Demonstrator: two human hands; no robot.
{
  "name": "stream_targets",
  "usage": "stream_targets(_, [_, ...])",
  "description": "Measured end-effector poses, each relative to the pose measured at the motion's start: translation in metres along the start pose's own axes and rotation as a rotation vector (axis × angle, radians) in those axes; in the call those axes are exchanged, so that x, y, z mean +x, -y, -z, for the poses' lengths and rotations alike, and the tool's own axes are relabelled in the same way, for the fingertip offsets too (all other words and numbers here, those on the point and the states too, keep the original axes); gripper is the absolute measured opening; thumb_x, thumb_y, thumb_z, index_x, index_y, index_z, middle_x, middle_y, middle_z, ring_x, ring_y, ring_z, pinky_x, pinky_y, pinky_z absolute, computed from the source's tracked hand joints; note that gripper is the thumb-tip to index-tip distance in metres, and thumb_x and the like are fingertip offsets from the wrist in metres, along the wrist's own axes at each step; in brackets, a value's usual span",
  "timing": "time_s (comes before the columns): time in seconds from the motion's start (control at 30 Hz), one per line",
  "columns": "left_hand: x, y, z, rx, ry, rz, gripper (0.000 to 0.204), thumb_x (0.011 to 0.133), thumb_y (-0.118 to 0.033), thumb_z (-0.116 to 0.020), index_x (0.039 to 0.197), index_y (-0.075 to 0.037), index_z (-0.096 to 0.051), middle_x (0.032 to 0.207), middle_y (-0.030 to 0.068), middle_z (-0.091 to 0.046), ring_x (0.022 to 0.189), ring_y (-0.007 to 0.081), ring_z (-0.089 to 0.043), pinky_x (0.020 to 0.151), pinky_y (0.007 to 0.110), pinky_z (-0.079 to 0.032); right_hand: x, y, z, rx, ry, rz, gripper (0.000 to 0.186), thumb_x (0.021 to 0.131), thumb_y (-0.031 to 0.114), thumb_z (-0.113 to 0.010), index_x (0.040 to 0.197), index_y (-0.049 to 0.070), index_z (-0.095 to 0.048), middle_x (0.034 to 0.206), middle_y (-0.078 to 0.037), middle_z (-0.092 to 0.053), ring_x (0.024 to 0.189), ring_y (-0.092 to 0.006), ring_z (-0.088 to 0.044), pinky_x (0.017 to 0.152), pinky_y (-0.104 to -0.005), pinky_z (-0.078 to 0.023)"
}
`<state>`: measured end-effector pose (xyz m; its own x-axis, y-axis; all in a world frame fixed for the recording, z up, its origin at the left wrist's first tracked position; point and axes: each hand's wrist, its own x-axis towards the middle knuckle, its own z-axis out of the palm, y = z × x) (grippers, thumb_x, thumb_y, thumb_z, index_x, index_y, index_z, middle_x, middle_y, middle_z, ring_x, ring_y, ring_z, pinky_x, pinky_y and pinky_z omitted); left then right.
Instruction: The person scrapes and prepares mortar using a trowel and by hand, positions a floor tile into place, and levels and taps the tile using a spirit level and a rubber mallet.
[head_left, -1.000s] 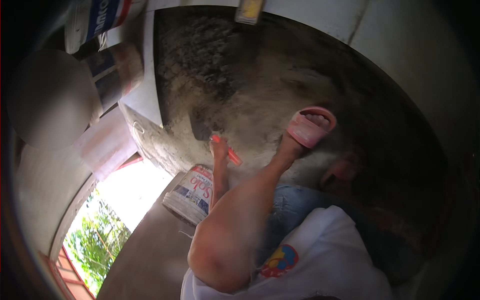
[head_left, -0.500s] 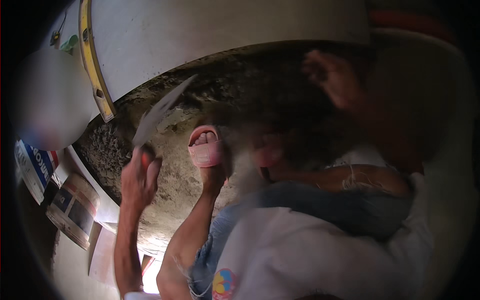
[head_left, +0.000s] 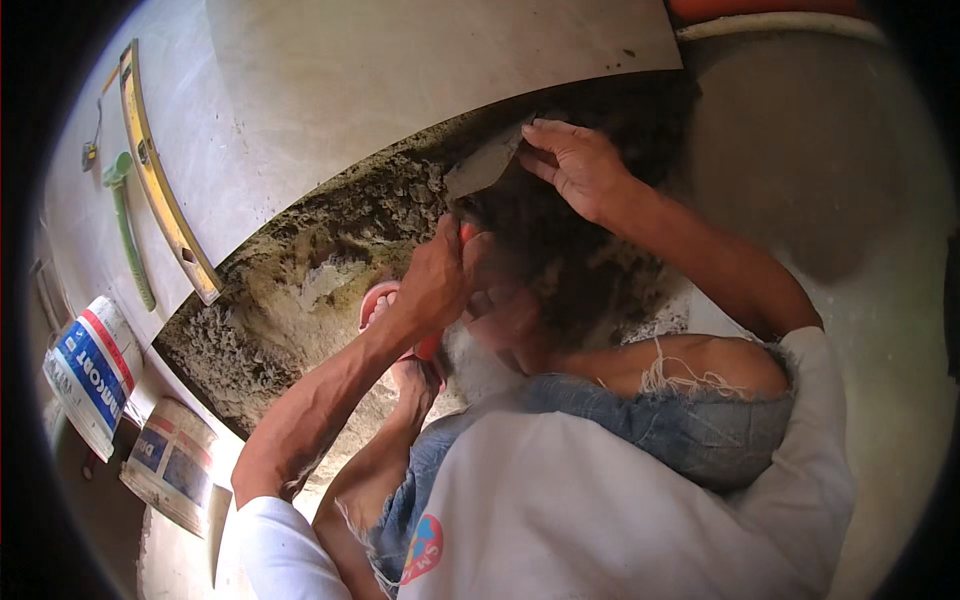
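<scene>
Your left hand [head_left: 440, 270] is wrapped round the red handle of the trowel [head_left: 485, 168]. Your right hand [head_left: 582, 168] has bent fingers at the trowel's far end; I can't tell if they pinch it. Bumpy mud [head_left: 375, 222] lies under the trowel. A yellow level [head_left: 166, 195] sits left of it.

Head-worn wide fisheye, facing down, near left hand [head_left: 438, 268] and right hand [head_left: 585, 172]

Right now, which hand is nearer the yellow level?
Left. The left hand grips the orange-handled trowel, to the right of the yellow level; the right hand is farther right, at the trowel's blade.
</scene>
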<state>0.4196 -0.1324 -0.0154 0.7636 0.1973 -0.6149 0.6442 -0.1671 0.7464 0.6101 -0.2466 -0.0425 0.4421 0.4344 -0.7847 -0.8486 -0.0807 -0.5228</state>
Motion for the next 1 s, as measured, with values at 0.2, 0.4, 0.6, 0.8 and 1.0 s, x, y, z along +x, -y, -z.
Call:
stream_targets(0.2, [0.011,0.008,0.008,0.029,-0.061,0.028,0.035,0.094,-0.031,-0.053,0.101,0.002,-0.048,0.083,0.0297,-0.059,0.079,0.047,-0.059,0.07,0.048,-0.045,0.01,-0.009,-0.024,0.029,-0.137,0.0,0.042,0.082,-0.003,-0.066,0.119,-0.011,-0.047,0.11,-0.015,-0.057,0.104,-0.0235,-0.057,0.098,-0.0369,-0.048])
stream_targets(0.4, [0.024,0.025,0.025,0.05,-0.063,0.037,0.028,0.091,-0.023,-0.056,0.102,0.0,-0.046,0.071,0.028,-0.059,0.07,0.0469,-0.06,0.061,0.051,-0.046,0.027,-0.013,-0.031,0.076,-0.123,-0.028,0.009,0.082,-0.002,-0.061,0.09,-0.005,-0.057,0.097,-0.012,-0.058,0.097,-0.0219,-0.056,0.099,-0.0371,-0.046])
stream_targets(0.6, [0.026,0.033,0.019,0.06,-0.144,-0.055,0.026,0.091,-0.023,-0.057,0.099,0.0,-0.048,0.067,0.0238,-0.057,0.062,0.0436,-0.058,0.057,0.047,-0.044,0.036,-0.03,-0.023,0.189,-0.098,0.014,0.001,0.082,-0.001,-0.055,0.083,-0.002,-0.056,0.092,-0.01,-0.054,0.094,-0.0212,-0.053,0.096,-0.0394,-0.043])
stream_targets(0.8, [0.03,0.034,0.015,0.104,-0.207,-0.094,0.024,0.088,-0.019,-0.059,0.095,0.0,-0.045,0.062,0.023,-0.056,0.06,0.0435,-0.059,0.055,0.049,-0.045,0.041,-0.029,-0.018,0.329,-0.005,0.046,0.013,0.082,-0.007,-0.054,0.094,-0.002,-0.052,0.097,-0.01,-0.051,0.097,-0.0231,-0.052,0.099,-0.0389,-0.043])
stream_targets(1.0, [0.026,0.042,0.006,0.107,-0.23,-0.11,0.025,0.088,-0.019,-0.059,0.096,-0.002,-0.043,0.063,0.0234,-0.057,0.061,0.0439,-0.059,0.054,0.05,-0.045,0.042,-0.038,-0.012,0.411,0.004,0.047,0.028,0.082,-0.01,-0.051,0.109,-0.003,-0.05,0.107,-0.011,-0.051,0.103,-0.0247,-0.052,0.1,-0.0386,-0.044])
